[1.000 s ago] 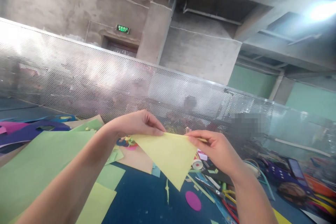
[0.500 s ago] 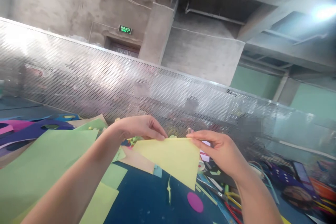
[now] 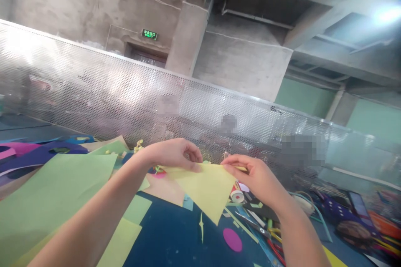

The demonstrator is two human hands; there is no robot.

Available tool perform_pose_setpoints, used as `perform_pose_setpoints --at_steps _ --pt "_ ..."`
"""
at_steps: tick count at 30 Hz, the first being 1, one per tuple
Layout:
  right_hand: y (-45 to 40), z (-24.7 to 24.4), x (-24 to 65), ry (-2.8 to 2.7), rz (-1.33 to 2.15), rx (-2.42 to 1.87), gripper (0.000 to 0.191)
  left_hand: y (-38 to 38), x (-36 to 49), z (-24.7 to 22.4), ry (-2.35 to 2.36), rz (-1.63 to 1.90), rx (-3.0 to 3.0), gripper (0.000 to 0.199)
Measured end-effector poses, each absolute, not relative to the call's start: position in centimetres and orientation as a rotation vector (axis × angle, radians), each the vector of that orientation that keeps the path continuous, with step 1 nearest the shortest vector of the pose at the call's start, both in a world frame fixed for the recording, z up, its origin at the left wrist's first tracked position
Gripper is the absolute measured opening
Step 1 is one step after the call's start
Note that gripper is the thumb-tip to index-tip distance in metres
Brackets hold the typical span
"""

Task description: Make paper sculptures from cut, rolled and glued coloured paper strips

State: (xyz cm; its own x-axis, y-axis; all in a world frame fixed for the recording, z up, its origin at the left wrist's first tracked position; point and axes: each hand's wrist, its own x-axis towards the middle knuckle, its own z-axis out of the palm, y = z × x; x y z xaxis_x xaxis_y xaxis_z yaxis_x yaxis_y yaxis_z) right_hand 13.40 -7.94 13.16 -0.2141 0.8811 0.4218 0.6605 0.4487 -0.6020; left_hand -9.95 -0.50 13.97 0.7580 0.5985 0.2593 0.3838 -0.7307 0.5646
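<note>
A pale yellow sheet of paper point(image 3: 208, 190) hangs from both hands above the dark blue table point(image 3: 169, 233), its lower corner pointing down. My left hand point(image 3: 180, 154) pinches the top edge left of its middle. Close by on the right, my right hand point(image 3: 246, 171) grips the same edge between thumb and fingers. The paper seems folded along that top edge. Behind it lies a beige paper piece point(image 3: 163, 190), partly covered. Below are a thin yellow paper scrap point(image 3: 201, 227) and a purple paper oval point(image 3: 232, 240).
Large light green sheets point(image 3: 62, 192) lie on the left, near purple and pink cut sheets point(image 3: 46, 154). Scissors point(image 3: 261, 229) and a white roll point(image 3: 237, 195) are at right. A perforated metal screen point(image 3: 131, 91) stands behind the table, with blurred figures beyond.
The yellow paper has turned and its lower corner has swung left, uncovering the white roll. My right hand has shifted slightly left along the top edge.
</note>
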Motion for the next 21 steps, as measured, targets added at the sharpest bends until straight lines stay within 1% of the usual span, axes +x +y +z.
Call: perform_pose_setpoints --at_steps 3,8,12,14,17,21 --pt "-8.0 13.23 13.31 -1.958 0.434 -1.263 0.021 -0.84 -9.83 14.1 0.743 0.645 2.48 0.026" --pt "-8.34 13.53 12.99 -2.0 0.227 -1.298 0.018 -0.75 -10.03 14.11 0.755 0.66 2.482 0.024" --pt "-8.59 13.86 12.66 -1.993 0.118 -1.278 0.011 -0.87 -9.99 14.11 0.779 0.624 2.494 0.027" --pt "-8.54 13.93 12.63 -1.98 0.075 -1.289 0.014 -1.07 -9.82 14.16 0.792 0.63 2.505 0.03" --pt "-8.38 13.89 12.69 -1.951 0.101 -1.298 0.019 -1.35 -9.47 14.25 0.789 0.706 2.532 0.031" --pt "-8.41 13.77 12.74 -1.968 0.123 -1.309 0.028 -1.58 -9.21 14.34 0.754 0.784 2.585 0.019"
